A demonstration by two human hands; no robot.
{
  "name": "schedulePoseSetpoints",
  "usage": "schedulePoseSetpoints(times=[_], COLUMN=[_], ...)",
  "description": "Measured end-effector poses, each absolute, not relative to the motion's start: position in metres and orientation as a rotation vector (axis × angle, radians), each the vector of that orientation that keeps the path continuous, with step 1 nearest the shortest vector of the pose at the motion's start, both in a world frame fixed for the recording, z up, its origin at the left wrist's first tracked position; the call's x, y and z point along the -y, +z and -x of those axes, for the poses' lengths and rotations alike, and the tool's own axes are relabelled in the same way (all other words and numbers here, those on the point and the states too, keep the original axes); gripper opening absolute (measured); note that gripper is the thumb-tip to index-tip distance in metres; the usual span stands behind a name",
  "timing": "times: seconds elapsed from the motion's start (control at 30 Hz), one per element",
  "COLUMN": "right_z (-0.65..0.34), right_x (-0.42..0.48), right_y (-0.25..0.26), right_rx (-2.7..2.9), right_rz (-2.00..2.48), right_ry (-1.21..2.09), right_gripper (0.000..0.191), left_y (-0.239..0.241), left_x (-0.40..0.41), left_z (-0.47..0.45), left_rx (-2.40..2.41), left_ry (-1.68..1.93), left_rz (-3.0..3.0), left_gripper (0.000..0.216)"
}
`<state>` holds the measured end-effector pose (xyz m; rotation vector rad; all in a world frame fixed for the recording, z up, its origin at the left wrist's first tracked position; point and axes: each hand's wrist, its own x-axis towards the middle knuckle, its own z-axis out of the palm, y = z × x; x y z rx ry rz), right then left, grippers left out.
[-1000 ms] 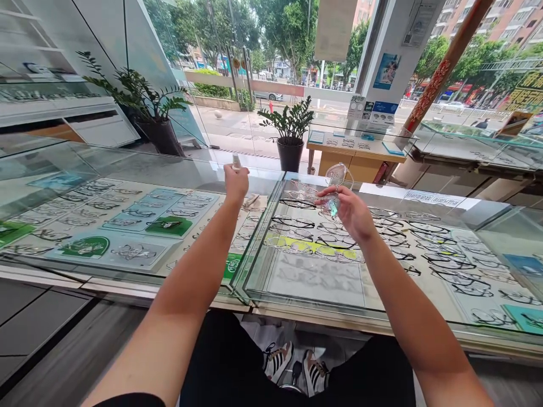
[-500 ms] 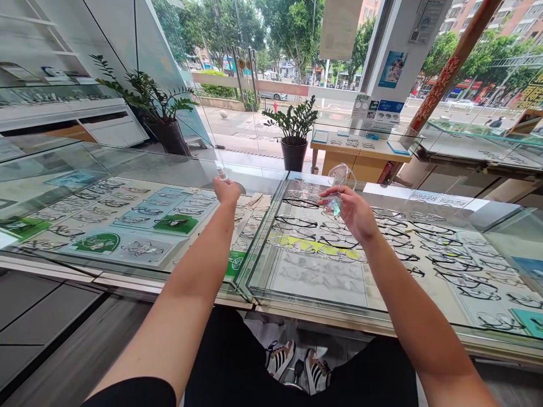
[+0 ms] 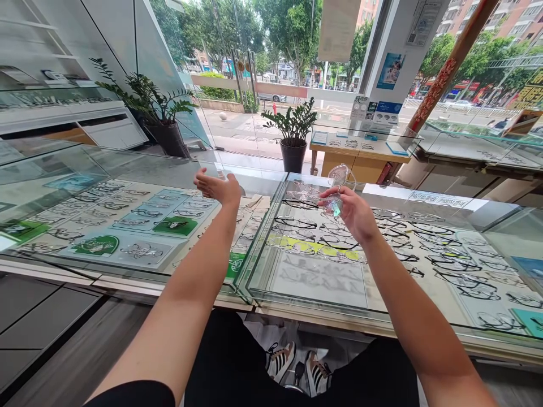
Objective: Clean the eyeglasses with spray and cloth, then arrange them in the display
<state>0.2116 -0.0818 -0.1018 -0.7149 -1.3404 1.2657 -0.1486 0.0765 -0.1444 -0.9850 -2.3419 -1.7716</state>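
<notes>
My right hand (image 3: 350, 212) is raised over the glass counter (image 3: 314, 277) and pinches a pair of clear-framed glasses (image 3: 340, 174). A small teal tag (image 3: 335, 209) hangs by my fingers. My left hand (image 3: 217, 187) hovers over the far edge of the left showcase (image 3: 127, 169), fingers stretched out to the left with nothing visible in them. Rows of spectacle frames (image 3: 424, 243) lie under the glass beneath both hands.
Two potted plants (image 3: 292, 135) (image 3: 156, 113) stand on the floor beyond the counter. Further back are a wooden display table (image 3: 360, 152) and another glass case (image 3: 479, 141) at the right. My sneakers (image 3: 297, 364) show below the counter edge.
My left hand, which was closed on a small white bottle and raised, has dropped toward the counter top and spread its fingers; the bottle no longer shows in it. The right hand has barely moved.
</notes>
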Motion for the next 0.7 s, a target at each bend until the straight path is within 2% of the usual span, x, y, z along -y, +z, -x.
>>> schedulePoseSetpoints(times=[0.1, 0.27, 0.47, 0.57, 0.7], right_z=[-0.211, -0.212, -0.211, -0.212, -0.214], right_x=[0.083, 0.083, 0.082, 0.081, 0.080], right_y=[-0.100, -0.100, -0.103, -0.103, -0.105], right_rx=[1.320, 1.329, 1.324, 1.333, 1.345], right_rz=[0.705, 0.712, 0.696, 0.677, 0.672], right_ry=[1.267, 1.261, 1.273, 1.283, 1.267], right_gripper=[0.027, 0.028, 0.025, 0.024, 0.024], left_y=[-0.133, -0.127, -0.138, -0.142, -0.141], left_x=[-0.068, -0.063, -0.073, -0.078, -0.081], left_z=[0.137, 0.126, 0.129, 0.133, 0.136], left_rx=[2.072, 2.025, 2.407, 2.500, 2.581], left_ry=[-1.733, -1.495, -0.714, -0.540, -0.354], left_rz=[1.195, 1.936, 2.104, 2.128, 2.169], left_gripper=[0.053, 0.022, 0.035, 0.039, 0.034])
